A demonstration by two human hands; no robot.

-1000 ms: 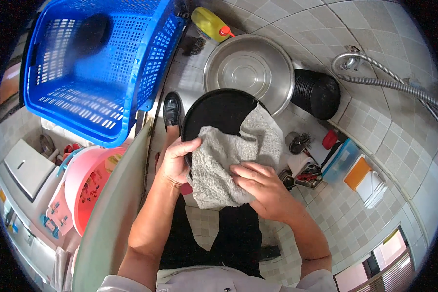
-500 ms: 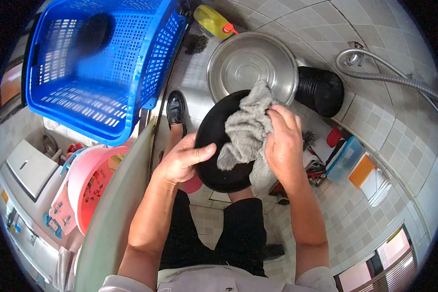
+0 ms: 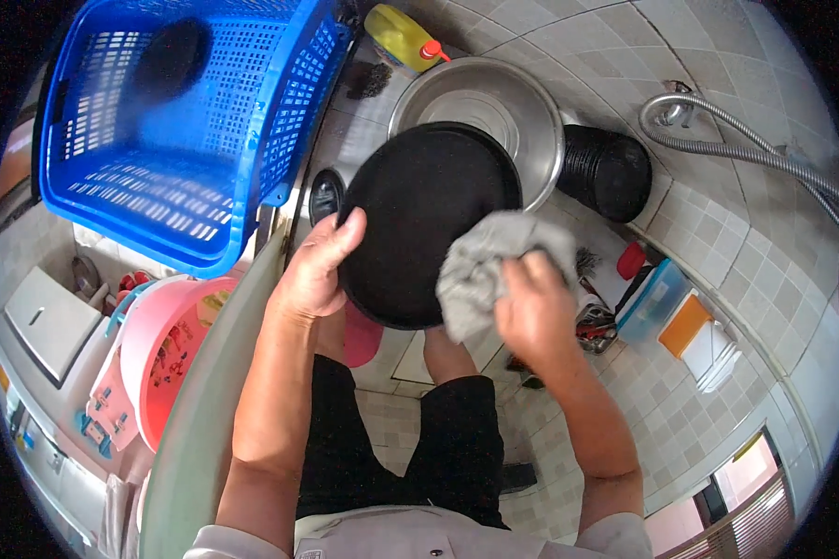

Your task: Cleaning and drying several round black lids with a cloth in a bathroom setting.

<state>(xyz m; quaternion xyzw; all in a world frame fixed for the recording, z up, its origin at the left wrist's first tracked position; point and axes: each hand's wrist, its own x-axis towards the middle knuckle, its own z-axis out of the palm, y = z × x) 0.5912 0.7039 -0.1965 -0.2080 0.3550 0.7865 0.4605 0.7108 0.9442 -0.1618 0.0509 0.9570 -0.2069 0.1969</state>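
Observation:
A round black tray [image 3: 419,210] is tilted in front of me, its flat face showing. My left hand [image 3: 315,268] grips its left rim, the thumb on top and the other fingers hidden behind. A grey cloth [image 3: 485,270] is bunched in my right hand [image 3: 537,312], slightly blurred by motion, at the tray's lower right rim. Behind the tray, partly covered by it, is a wide steel basin [image 3: 543,140]. Several similar black trays are stacked on their side [image 3: 608,174] to the right of the basin.
At the left stands a blue plastic basket [image 3: 252,140] with a dark round thing [image 3: 171,61] in it. A yellow bottle [image 3: 396,35] with a red cap is behind the basin. A metal hose [image 3: 718,147] hangs on the right wall. Pink basins [image 3: 140,359] sit at lower left.
The cloth has moved off the middle of the tray to its lower right rim, with my right hand. The tray has shifted up and left, and more of its face shows.

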